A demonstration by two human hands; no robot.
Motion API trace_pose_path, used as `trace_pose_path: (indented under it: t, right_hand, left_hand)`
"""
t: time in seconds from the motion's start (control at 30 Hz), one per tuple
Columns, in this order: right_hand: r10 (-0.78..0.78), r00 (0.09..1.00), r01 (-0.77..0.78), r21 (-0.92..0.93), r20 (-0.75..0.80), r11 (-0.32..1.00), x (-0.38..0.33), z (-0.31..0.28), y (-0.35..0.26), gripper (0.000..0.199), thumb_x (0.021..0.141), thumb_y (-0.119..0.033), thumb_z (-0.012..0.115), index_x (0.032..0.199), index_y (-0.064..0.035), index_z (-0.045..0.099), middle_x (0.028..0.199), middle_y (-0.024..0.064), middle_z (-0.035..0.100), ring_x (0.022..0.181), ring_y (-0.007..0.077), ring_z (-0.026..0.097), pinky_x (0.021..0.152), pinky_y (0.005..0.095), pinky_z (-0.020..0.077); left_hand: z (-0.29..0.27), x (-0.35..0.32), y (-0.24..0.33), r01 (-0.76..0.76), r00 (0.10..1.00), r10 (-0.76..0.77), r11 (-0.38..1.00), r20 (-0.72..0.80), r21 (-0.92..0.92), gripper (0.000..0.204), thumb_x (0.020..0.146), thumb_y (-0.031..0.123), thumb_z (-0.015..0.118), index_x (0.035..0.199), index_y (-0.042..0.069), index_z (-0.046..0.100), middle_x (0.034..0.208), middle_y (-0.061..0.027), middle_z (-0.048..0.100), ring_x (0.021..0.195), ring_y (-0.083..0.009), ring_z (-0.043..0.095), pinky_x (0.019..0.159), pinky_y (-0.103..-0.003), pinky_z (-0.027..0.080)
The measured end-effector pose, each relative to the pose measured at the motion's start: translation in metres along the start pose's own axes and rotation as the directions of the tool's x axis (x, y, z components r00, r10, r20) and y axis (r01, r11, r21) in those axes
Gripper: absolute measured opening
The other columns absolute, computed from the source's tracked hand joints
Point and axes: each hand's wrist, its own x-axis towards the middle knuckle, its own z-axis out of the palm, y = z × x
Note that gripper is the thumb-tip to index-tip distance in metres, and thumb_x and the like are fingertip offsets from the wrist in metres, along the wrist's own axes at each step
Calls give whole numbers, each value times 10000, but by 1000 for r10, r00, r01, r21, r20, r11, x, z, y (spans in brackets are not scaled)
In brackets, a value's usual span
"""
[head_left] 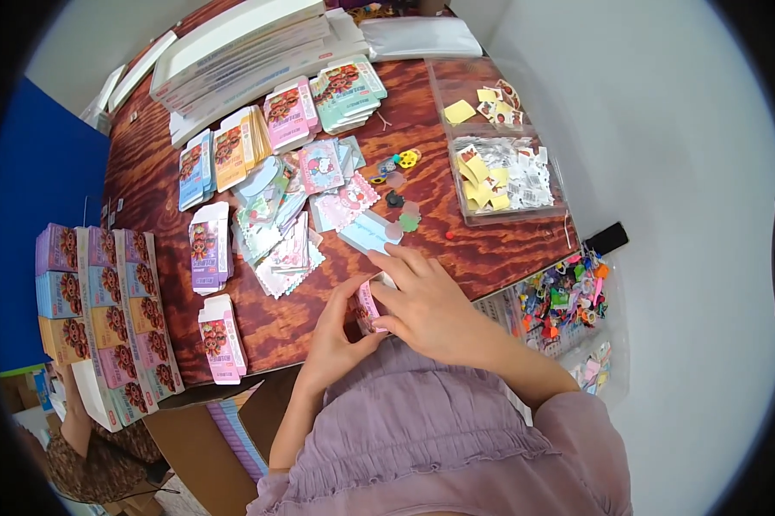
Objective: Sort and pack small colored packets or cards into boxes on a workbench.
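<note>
While three columns of small printed boxes (106,283) stand in white trays (92,389) at the person's left, the leftmost holding fewer than its neighbours, the work appears part done. A small pink box (367,304) is at the near edge of the table (508,249): the left hand (325,348) grips it between thumb and fingers, and the right hand (432,318) closes over its other side. Whether it is filled cannot be told. Stacked cartons (230,159) and loose cards (349,203) beyond seemingly remain to be used.
</note>
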Motion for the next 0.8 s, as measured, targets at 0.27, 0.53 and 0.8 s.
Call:
trace_pose_path:
  t: [0.27, 0.53, 0.8]
  right_hand:
    - [84, 966, -23, 241, -244, 970, -7, -46, 22, 180, 792, -50, 748, 954, 2, 692, 1112, 122, 678, 1011, 282, 629, 870, 374, 497]
    - [335, 901, -398, -221, -276, 890, -17, -77, 193, 201, 837, -37, 629, 1033, -21, 670, 982, 144, 624, 991, 343, 604, 866, 409, 482]
    - [529, 815, -507, 151, -238, 849, -10, -86, 240, 206, 749, -65, 741, 851, -22, 567, 785, 83, 535, 748, 212, 532, 693, 334, 439]
  left_hand:
    - [-3, -1, 6, 50, 992, -72, 977, -101, -208, 802, 730, -76, 757, 1440, 57, 408, 1365, -88, 481, 1252, -219, 537, 1009, -362, 499]
    - [2, 4, 8, -41, 998, 46, 992, -47, 118, 766, 723, -46, 764, 1412, 51, 446, 1321, -122, 514, 1214, -246, 554, 1003, -345, 471]
    - [0, 1, 6, 53, 997, -51, 998, -51, 43, 777, 735, -59, 772, 1426, 61, 439, 1340, -86, 498, 1204, -218, 557, 980, -348, 503]
